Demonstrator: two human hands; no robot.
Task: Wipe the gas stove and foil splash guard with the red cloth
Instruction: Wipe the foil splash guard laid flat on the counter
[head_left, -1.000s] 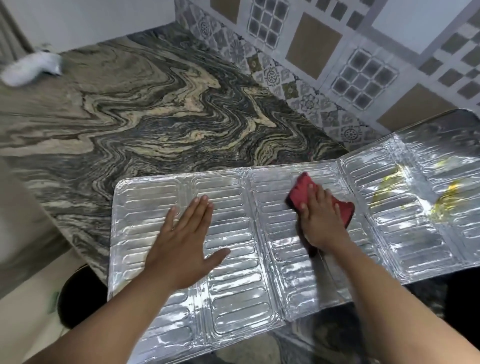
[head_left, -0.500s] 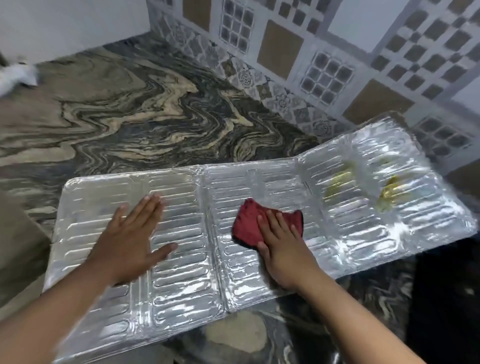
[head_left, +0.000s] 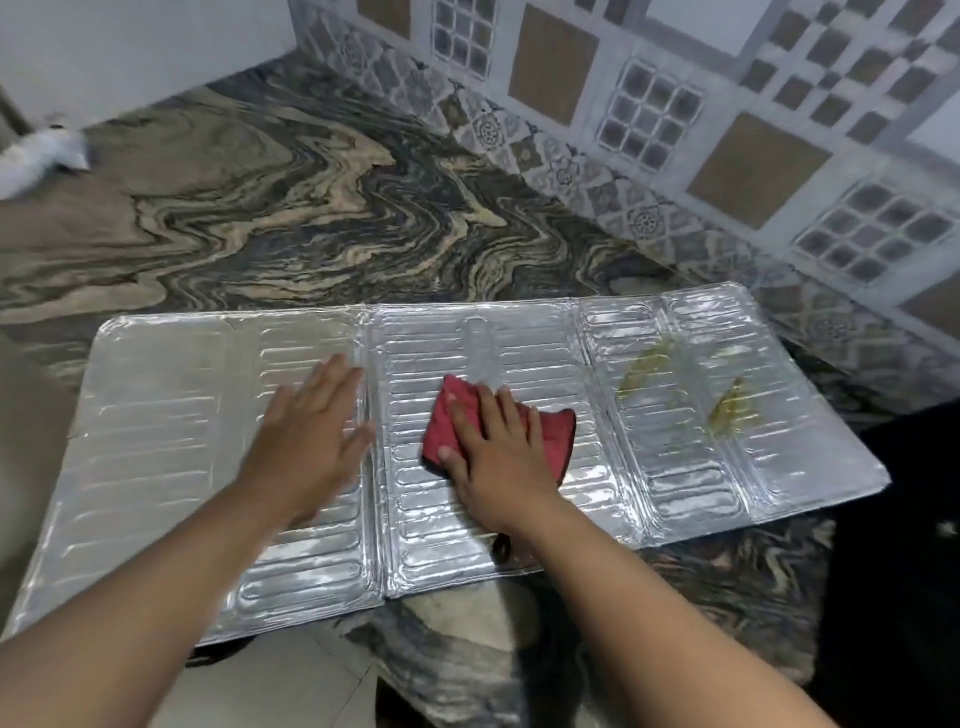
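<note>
The foil splash guard (head_left: 171, 426) lies flat on the marbled counter, unfolded in several ribbed panels. My right hand (head_left: 496, 457) presses the red cloth (head_left: 451, 415) flat onto the middle panel, fingers spread over it. My left hand (head_left: 309, 441) rests palm down with fingers apart on the panel to the left, beside the fold. Yellow greasy smears (head_left: 727, 410) mark the right-hand panels. A dark shape at the right edge may be the gas stove (head_left: 904, 519); it is too dark to tell.
The swirled stone counter (head_left: 311, 223) stretches behind the guard to a patterned tiled wall (head_left: 649, 119). A white object (head_left: 39, 156) lies at the far left. The guard's left end overhangs the counter's front edge above pale floor (head_left: 291, 686).
My right hand has drawn the red cloth leftward and toward me over the middle panel. My left hand has slid right, closer to the fold. The raised right panels now lie flatter.
</note>
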